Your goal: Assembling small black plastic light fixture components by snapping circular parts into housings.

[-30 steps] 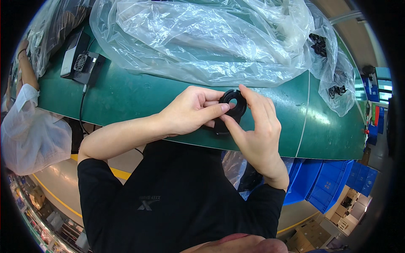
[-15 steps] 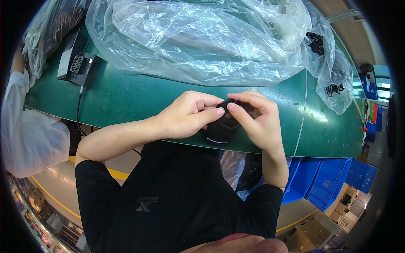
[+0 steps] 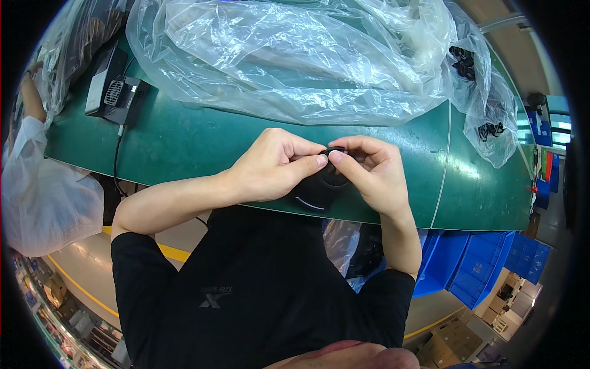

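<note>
Over the near edge of the green table, my left hand (image 3: 270,165) and my right hand (image 3: 376,173) meet fingertip to fingertip. Both are closed in a pinch on the rim of a thin black ring-shaped part (image 3: 332,149), thumbs toward me and forefingers on the far side. Just below the thumbs is a black rounded piece (image 3: 314,192) with a pale curved streak along its near side. My fingers partly cover both, and I cannot tell whether ring and rounded piece are joined.
Large clear plastic bags (image 3: 295,67) cover the table's far side. A smaller bag (image 3: 485,117) with black parts lies far right. A grey-black box-shaped device (image 3: 123,101) with a cable stands at left. Blue crates (image 3: 479,264) sit below right. Another person's sleeve (image 3: 27,141) shows far left.
The black rounded piece has shifted and turned slightly to the left under my hands, and its pale streak tilts more. My grip stays much the same. At far left, the other person's forearm shows more.
</note>
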Available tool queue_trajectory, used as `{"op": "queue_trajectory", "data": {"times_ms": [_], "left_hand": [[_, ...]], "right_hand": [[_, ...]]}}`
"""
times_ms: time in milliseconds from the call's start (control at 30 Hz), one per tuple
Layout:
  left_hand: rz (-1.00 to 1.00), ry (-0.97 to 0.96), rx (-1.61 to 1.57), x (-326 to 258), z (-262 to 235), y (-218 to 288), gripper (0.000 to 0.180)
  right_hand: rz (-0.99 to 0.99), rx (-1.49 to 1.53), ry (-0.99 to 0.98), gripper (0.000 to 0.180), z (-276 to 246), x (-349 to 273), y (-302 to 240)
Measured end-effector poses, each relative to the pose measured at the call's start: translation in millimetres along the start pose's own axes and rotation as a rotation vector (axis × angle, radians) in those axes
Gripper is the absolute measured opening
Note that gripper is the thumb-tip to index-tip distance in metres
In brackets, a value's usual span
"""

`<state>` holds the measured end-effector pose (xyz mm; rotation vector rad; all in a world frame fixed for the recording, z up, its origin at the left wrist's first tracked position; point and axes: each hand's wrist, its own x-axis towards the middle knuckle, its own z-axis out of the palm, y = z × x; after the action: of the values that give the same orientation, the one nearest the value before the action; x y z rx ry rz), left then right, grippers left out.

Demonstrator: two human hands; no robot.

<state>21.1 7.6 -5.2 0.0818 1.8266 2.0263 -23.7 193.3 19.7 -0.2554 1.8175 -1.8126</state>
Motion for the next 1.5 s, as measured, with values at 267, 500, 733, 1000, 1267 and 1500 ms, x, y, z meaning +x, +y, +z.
{"op": "queue_trajectory", "data": {"times_ms": [267,500,733,1000,1267,1500], "left_hand": [[0.091,0.024,0.065,-0.9,4.0,0.2,0.020],[0.030,-0.009,0.074,0.0,-1.0,4.7,0.020],[0.145,0.029,0.246,0.1,1.5,3.1,0.019],[0.030,0.028,-0.029,1.4,2.8,7.5,0.020],[-0.082,0.088,-0.262,3.1,0.3,15.6,0.024],[-0.015,0.042,-0.343,1.5,-0.5,12.5,0.024]], "right_hand": [[-0.063,-0.047,-0.027,0.013,-2.5,0.5,1.5],[0.016,0.032,-0.011,0.013,-0.5,1.2,0.5],[-0.135,-0.101,-0.004,0.014,-2.6,-3.3,2.9],[-0.033,-0.016,0.005,0.020,-3.0,-0.8,0.6],[-0.488,-0.507,0.212,0.045,-1.4,-11.7,4.9],[-0.587,-0.694,0.259,0.044,7.0,-12.4,5.7]]}}
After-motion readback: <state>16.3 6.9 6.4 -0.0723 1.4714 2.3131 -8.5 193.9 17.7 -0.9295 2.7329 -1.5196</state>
